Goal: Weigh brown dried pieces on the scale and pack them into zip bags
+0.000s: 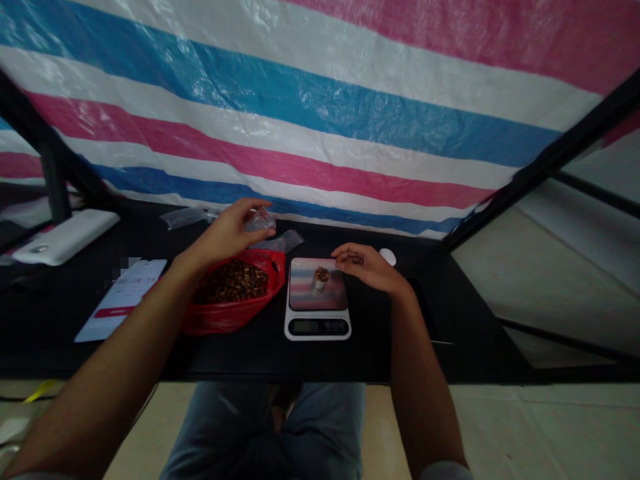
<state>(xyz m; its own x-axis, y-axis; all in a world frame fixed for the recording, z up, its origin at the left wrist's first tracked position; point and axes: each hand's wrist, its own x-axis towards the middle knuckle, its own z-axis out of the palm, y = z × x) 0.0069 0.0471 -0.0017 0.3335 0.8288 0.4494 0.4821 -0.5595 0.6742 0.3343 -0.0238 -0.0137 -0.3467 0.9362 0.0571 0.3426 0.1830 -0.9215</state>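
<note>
A white kitchen scale (319, 327) with a shiny plate lies on the black table in front of me. On its plate stands a small cup (321, 280) filled with brown, seed-like pieces. Just right of the cup hovers my right hand (367, 265), fingers loosely bent and apart from it. Behind a red plastic bag (223, 319) holding a heap of the same brown pieces (235, 283), my left hand (235, 227) reaches over clear plastic bags (261, 220). Its thumb and fingers are apart; whether they touch the plastic is unclear. The scale's digits are too blurred to read.
At the left lie a phone-like screen (117, 300) and a white box-shaped device (67, 237). A small white disc (388, 257) rests behind my right hand. A striped plastic sheet (320, 120) closes off the table's back, with dark frame bars (540, 170) at the sides.
</note>
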